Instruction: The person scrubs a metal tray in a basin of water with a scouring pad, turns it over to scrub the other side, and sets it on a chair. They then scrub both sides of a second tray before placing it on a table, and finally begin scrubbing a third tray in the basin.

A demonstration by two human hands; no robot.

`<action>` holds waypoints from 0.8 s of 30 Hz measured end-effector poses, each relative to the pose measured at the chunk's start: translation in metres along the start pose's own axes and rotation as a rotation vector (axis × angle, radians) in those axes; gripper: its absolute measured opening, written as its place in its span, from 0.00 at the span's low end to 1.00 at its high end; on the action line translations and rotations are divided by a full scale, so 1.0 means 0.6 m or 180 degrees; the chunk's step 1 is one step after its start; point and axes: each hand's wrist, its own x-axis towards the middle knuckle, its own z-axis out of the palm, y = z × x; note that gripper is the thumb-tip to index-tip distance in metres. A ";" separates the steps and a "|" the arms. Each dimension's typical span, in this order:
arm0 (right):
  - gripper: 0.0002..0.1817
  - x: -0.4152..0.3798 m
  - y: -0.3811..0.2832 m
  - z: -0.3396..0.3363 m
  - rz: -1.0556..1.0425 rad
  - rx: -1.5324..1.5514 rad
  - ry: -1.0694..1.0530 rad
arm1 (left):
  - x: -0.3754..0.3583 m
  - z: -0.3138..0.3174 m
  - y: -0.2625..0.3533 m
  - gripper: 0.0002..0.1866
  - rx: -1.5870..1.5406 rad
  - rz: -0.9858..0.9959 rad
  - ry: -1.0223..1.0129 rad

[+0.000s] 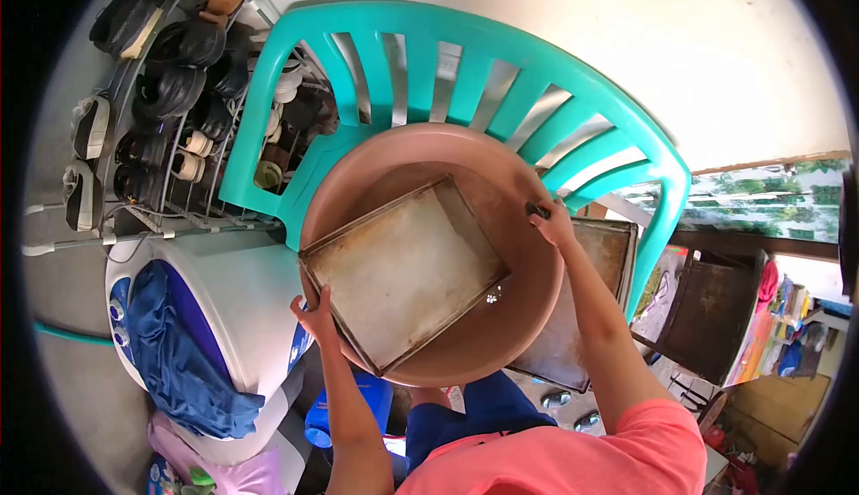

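Observation:
A shallow rectangular metal tray (412,271), stained brown along its edges, lies tilted inside a round brown plastic basin (420,140). Its left corner and lower corner reach the basin's rim. A little water with some bubbles shows beneath it. My left hand (317,318) is at the tray's left edge, thumb against it; some of its fingers are hidden. Over the basin's right rim, my right hand (555,224) pinches a small dark scrubber (538,211), apart from the tray. The scrubber's exact kind is too small to tell.
The basin stands on a teal plastic chair (429,16). Another stained tray (610,253) is behind my right forearm. On the left are a shoe rack (179,128) and a white machine (228,289) draped with blue cloth (174,361). A blue container (353,413) sits below.

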 end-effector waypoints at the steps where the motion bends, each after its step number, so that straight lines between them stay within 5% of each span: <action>1: 0.22 -0.013 0.001 -0.004 0.0086 0.0056 -0.0029 | -0.001 -0.003 -0.004 0.37 -0.0004 -0.0017 -0.0015; 24: 0.26 -0.114 -0.045 -0.073 0.0675 0.0311 0.0289 | 0.006 -0.056 0.001 0.33 -0.0072 0.0109 -0.0222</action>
